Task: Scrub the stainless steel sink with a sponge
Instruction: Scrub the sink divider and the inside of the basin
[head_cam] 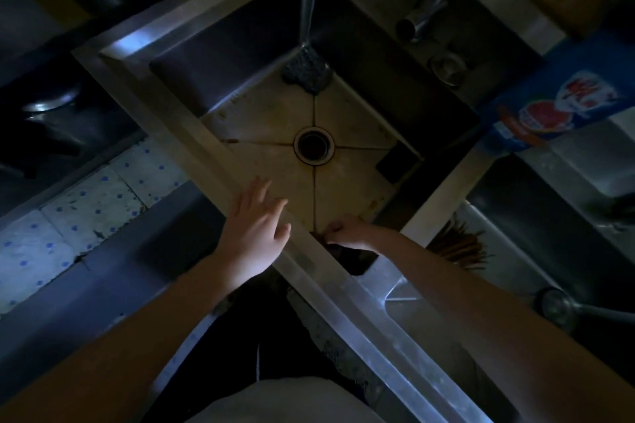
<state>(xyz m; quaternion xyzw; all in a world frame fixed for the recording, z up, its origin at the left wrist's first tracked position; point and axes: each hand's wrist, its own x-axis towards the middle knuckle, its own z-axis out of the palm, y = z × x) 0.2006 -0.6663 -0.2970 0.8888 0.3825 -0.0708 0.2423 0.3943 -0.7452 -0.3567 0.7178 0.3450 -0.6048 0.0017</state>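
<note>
**Sink point(264, 113) mid-frame, water point(308, 3) running**

Left hand point(252, 233) released, fingers spread over the near rim. Dark scrubber pad point(307, 70) in the far corner, under the stream. Right hand point(350, 232) curled low in the near corner over something dark; grip impossible to tell.

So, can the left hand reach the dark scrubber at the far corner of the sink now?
Probably yes: the left hand is open and holds nothing, and only bare sink floor and the drain lie between it and the scrubber.
</note>
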